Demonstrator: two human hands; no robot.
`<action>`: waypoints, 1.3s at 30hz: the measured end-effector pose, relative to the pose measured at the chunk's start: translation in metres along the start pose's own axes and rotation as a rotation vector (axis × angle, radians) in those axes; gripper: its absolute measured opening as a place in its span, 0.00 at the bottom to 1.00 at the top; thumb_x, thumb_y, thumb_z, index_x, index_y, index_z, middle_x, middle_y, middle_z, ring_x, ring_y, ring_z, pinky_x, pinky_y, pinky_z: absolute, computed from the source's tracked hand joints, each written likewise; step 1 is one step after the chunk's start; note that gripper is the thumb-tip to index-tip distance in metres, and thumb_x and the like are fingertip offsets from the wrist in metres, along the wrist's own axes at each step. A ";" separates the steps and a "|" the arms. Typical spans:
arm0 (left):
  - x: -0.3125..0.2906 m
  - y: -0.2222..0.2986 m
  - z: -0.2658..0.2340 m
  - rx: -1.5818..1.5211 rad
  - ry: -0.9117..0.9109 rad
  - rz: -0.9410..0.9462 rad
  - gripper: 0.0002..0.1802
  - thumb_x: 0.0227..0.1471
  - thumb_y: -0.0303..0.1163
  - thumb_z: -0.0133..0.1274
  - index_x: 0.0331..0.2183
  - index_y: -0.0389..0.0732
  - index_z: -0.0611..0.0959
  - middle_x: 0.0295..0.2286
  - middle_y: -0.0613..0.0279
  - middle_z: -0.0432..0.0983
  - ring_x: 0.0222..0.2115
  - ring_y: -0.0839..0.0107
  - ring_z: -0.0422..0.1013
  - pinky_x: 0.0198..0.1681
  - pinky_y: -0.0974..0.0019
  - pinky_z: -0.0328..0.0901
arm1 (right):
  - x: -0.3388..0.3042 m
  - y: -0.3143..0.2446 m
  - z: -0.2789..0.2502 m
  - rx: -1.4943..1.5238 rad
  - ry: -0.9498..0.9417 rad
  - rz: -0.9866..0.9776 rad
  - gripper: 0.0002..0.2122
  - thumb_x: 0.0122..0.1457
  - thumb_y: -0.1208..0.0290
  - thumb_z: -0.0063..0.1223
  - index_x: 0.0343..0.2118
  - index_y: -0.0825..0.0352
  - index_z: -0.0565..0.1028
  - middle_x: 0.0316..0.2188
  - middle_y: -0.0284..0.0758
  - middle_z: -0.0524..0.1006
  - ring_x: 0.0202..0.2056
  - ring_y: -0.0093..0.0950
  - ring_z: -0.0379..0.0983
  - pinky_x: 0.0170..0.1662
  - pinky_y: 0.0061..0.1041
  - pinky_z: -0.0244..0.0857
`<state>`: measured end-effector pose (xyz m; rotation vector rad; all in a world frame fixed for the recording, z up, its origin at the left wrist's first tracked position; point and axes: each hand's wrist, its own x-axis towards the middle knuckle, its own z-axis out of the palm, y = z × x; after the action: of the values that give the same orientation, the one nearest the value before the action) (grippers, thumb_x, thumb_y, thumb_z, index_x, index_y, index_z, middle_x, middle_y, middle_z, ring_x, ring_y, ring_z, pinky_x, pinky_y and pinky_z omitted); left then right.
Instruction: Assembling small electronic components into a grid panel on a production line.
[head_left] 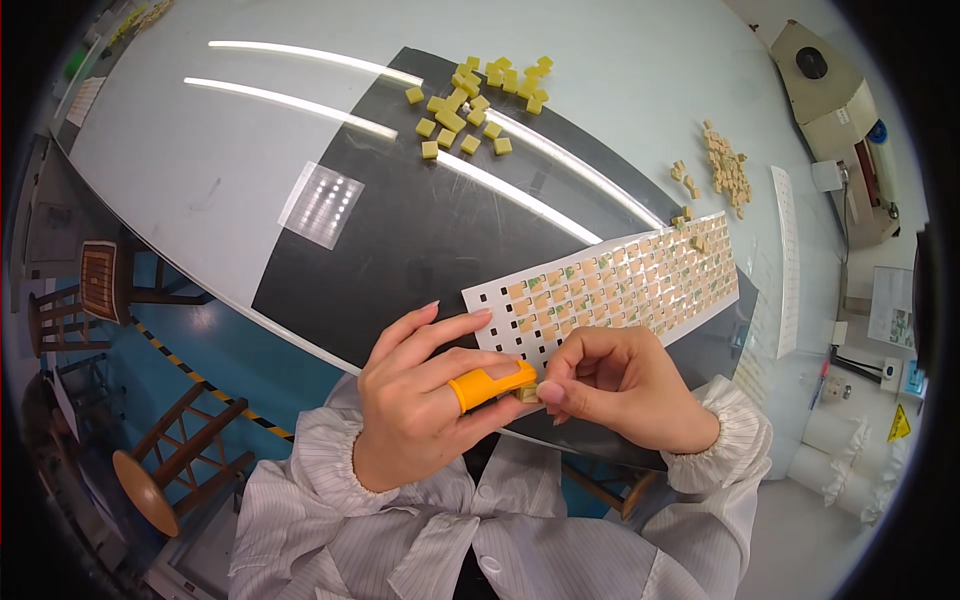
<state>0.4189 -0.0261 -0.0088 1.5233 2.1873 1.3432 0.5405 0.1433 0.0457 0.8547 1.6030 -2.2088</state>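
My left hand has an orange finger sleeve on one finger. Between that finger and the thumb it pinches a small yellowish block. Its other fingers stretch over the left end of a white sheet with rows of small dark square holes, many covered by tan and green square pieces. My right hand is closed, its thumb and forefinger pressed together right beside the block. What those fingertips hold, if anything, is too small to make out. Both hands are just above the near edge of the sheet.
A pile of yellow-green blocks lies on the dark mat. Small tan pieces are heaped at the right, with some loose near the sheet's far corner. A clear square film lies at left. Wooden stools stand below the table's left edge.
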 end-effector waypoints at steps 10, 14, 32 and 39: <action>0.000 0.000 0.000 -0.006 -0.004 -0.002 0.11 0.35 0.36 0.69 0.26 0.46 0.87 0.28 0.71 0.81 0.42 0.65 0.75 0.49 0.52 0.64 | 0.001 0.000 0.001 0.011 0.014 0.008 0.05 0.57 0.76 0.58 0.29 0.72 0.75 0.27 0.32 0.76 0.29 0.17 0.73 0.34 0.16 0.69; 0.000 0.000 0.000 -0.008 -0.004 -0.003 0.11 0.35 0.36 0.69 0.25 0.46 0.87 0.28 0.71 0.81 0.42 0.64 0.75 0.49 0.51 0.64 | 0.000 0.000 0.001 0.004 0.020 0.007 0.05 0.57 0.76 0.58 0.29 0.73 0.74 0.27 0.32 0.76 0.28 0.17 0.73 0.33 0.16 0.69; 0.001 0.001 0.000 0.009 0.006 0.011 0.11 0.35 0.35 0.68 0.26 0.46 0.86 0.28 0.72 0.81 0.42 0.65 0.75 0.49 0.52 0.63 | 0.002 0.003 0.006 -0.374 0.132 -0.247 0.08 0.55 0.77 0.60 0.33 0.68 0.71 0.29 0.29 0.74 0.30 0.14 0.71 0.33 0.14 0.66; 0.000 0.000 0.001 0.010 0.011 0.013 0.11 0.35 0.36 0.69 0.25 0.45 0.86 0.27 0.69 0.81 0.41 0.65 0.75 0.48 0.51 0.65 | 0.005 -0.001 -0.001 -0.633 0.029 -0.468 0.07 0.52 0.74 0.64 0.31 0.68 0.76 0.29 0.31 0.76 0.26 0.17 0.72 0.28 0.15 0.66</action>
<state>0.4192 -0.0251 -0.0098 1.5403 2.1971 1.3498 0.5368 0.1450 0.0432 0.3501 2.5075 -1.7255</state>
